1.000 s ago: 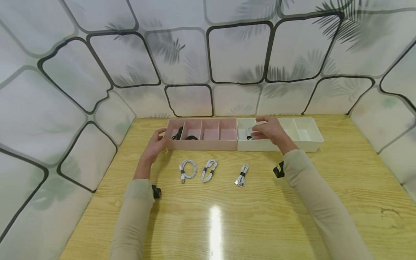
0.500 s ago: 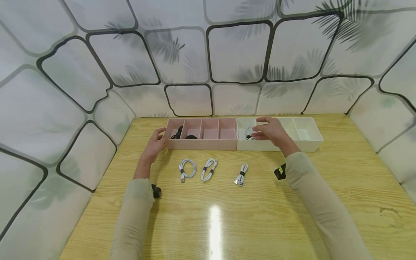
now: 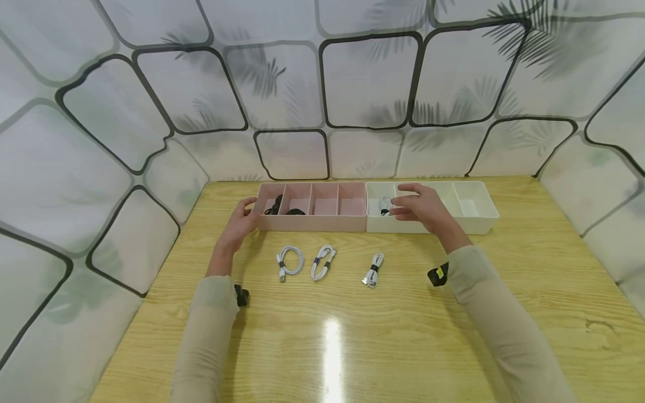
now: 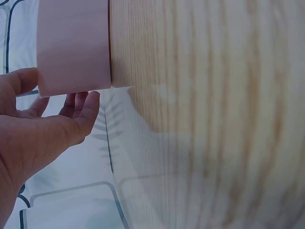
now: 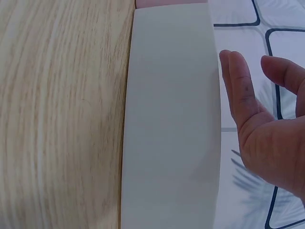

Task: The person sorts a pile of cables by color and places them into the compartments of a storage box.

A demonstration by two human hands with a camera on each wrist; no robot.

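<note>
In the head view, a pink divided box and a white divided box stand end to end. My left hand rests against the pink box's left end; the left wrist view shows its thumb by one edge and its fingers loosely bent at the end wall. My right hand hovers over the white box with its fingers apart, holding nothing. Beside its fingertips, a pale bundled cable lies in the leftmost white compartment. Black cables lie in two pink compartments, one black cable leftmost and another black cable beside it.
In front of the boxes, three white cables lie on the wooden table: a looped cable, a second cable with dark ties, and a bundled cable. A patterned fabric backdrop rises behind and at both sides.
My right wrist has shifted slightly right and toward me, its hand still over the white box. The left hand keeps its place at the pink box.
</note>
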